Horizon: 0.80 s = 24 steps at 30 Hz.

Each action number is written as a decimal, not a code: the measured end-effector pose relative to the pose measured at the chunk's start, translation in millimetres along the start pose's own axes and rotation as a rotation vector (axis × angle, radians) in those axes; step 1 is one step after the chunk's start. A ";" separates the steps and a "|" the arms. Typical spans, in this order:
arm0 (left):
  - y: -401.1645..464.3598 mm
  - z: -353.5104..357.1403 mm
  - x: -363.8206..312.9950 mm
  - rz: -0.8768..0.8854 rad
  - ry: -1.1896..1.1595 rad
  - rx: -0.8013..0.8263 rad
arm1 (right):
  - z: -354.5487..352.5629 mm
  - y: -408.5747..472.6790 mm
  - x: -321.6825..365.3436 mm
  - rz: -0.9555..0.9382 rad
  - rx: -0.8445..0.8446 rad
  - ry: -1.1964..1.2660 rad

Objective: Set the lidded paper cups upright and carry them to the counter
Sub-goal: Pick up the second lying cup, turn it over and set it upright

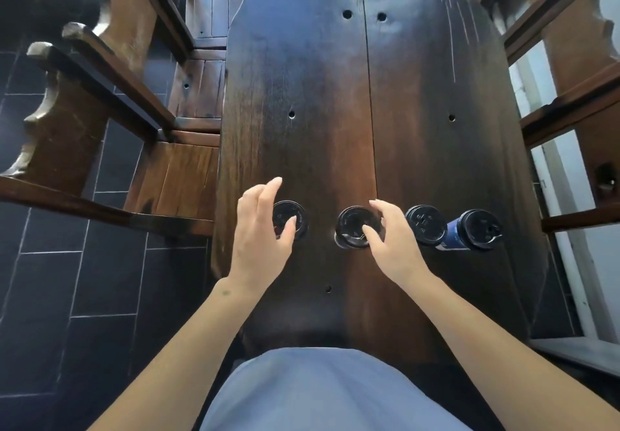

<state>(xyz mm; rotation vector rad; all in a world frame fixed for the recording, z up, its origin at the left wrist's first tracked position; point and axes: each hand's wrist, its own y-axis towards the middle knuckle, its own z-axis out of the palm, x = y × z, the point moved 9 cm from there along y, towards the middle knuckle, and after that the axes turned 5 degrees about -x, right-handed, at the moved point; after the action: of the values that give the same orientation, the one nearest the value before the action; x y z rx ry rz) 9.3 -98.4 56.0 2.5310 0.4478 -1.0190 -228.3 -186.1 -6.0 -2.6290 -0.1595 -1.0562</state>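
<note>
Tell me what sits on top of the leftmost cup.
A black lid caps the leftmost cup; the left hand hovers over it, hiding the lid's near-left part. The cup's contents are hidden.

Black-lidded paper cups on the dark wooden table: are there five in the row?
No, only four black-lidded paper cups show, side by side across the dark wooden table.

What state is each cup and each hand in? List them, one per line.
Leftmost black-lidded paper cup: upright, lid on, left hand over it.
Second black-lidded paper cup: upright, lid on, right hand's fingers at its lid.
Third black-lidded paper cup: upright, lid on, untouched.
Blue-walled black-lidded paper cup: upright, lid on, untouched.
Left hand: open.
Right hand: open.
</note>
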 end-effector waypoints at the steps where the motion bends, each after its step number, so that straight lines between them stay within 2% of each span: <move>1: -6.6 11.7 -16.8 0.030 -0.040 0.020 | -2.4 1.1 -8.4 0.028 0.000 -0.001; 3: -18.9 46.5 -37.8 -0.015 -0.079 0.166 | -0.1 6.2 -23.1 0.120 0.014 0.037; 6: -30.8 96.3 -30.4 -0.167 -0.048 0.392 | 13.0 15.1 -38.3 0.319 0.068 0.142; 10: -38.6 133.3 5.1 -0.403 0.028 0.569 | 32.9 22.5 -47.9 0.381 0.160 0.235; 15: -31.9 152.4 6.7 -0.429 -0.030 0.657 | 34.7 34.6 -52.1 0.353 0.100 0.290; 20: -26.6 158.2 6.8 -0.387 -0.056 0.691 | 34.2 57.7 -40.8 0.253 0.042 0.134; 24: -22.5 159.1 6.8 -0.374 -0.079 0.679 | 51.2 67.1 -27.4 0.112 0.093 -0.039</move>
<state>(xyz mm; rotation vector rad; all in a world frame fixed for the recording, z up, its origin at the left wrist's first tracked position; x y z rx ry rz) -89.5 -149.6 -60.1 3.0409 0.6573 -1.6308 -200.2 -233.1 -75.8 -2.5442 -0.0675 -0.9379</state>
